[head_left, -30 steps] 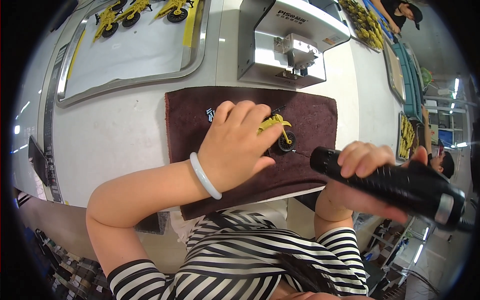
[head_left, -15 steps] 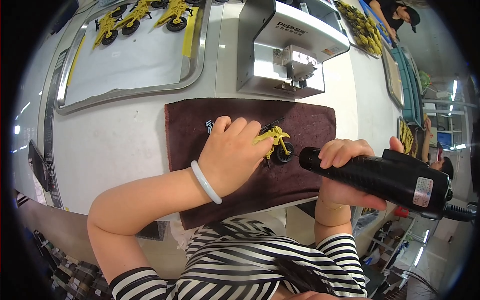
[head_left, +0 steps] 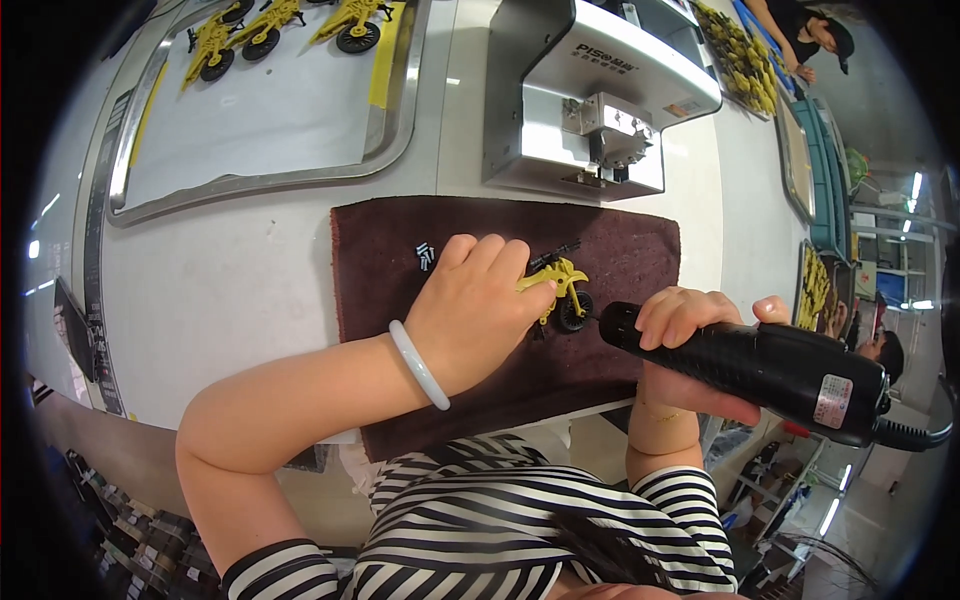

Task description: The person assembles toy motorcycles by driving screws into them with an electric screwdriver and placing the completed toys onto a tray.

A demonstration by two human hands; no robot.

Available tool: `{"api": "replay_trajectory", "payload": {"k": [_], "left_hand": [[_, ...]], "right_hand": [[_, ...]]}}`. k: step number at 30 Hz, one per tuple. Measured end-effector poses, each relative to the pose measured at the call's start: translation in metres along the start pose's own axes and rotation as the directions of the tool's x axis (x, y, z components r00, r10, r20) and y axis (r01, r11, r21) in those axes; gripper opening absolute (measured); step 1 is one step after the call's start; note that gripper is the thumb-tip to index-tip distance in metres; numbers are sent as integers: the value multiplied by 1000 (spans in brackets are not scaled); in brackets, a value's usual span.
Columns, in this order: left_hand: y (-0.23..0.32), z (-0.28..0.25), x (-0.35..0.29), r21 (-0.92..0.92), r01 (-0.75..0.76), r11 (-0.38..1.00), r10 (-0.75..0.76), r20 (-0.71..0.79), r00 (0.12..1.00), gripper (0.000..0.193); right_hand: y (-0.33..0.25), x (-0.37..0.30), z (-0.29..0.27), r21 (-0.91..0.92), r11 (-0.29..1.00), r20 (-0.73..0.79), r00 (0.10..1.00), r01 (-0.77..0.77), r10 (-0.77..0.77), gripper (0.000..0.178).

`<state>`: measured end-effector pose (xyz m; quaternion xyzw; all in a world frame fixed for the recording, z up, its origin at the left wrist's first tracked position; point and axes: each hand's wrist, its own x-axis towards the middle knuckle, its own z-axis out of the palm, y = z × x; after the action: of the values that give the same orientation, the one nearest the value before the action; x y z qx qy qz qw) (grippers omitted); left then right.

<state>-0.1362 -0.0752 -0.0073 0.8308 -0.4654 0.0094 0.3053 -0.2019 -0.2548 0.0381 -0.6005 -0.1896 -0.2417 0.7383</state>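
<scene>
A yellow toy motorbike (head_left: 563, 277) with a black wheel lies on a dark maroon cloth (head_left: 630, 240). Its rear part is hidden under my left hand (head_left: 478, 305), whose fingers are closed around it. My right hand (head_left: 690, 340) grips a black corded electric screwdriver (head_left: 775, 375) that points left. The tool's thin bit reaches to the toy's black wheel; whether it touches a screw there is too small to tell. Several small silvery screws (head_left: 425, 256) lie on the cloth, just beyond my left hand.
At the far left, a metal tray (head_left: 265, 185) lined with white paper bears several yellow toy motorbikes (head_left: 260, 38). A grey-and-black machine (head_left: 590, 110) stands behind the cloth. More yellow parts (head_left: 738, 55) are heaped at the far right, near a co-worker (head_left: 805, 40) and teal crates (head_left: 828, 180).
My left hand and the toy motorbike have shifted slightly right, baring more of the screws. The electric screwdriver's rear end has moved a little left and down; its tip stays by the wheel.
</scene>
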Motion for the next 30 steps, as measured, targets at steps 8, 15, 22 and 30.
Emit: {"api": "replay_trajectory", "payload": {"k": [8, 15, 22, 30], "left_hand": [[-1, -3, -3, -101, -14, 995, 9, -54, 998, 29], [-8, 5, -3, -250, 8, 968, -25, -67, 997, 38], [-9, 5, 1, -213, 1, 977, -11, -46, 999, 34], [-11, 10, 0, -216, -2, 976, -12, -63, 998, 32]], "right_hand": [[-15, 53, 7, 44, 996, -4, 997, 75, -75, 92], [13, 136, 15, -288, 947, -78, 982, 143, -172, 83], [26, 127, 12, -244, 963, -36, 991, 115, -128, 80], [-6, 35, 31, 62, 997, -9, 998, -53, 54, 105]]}}
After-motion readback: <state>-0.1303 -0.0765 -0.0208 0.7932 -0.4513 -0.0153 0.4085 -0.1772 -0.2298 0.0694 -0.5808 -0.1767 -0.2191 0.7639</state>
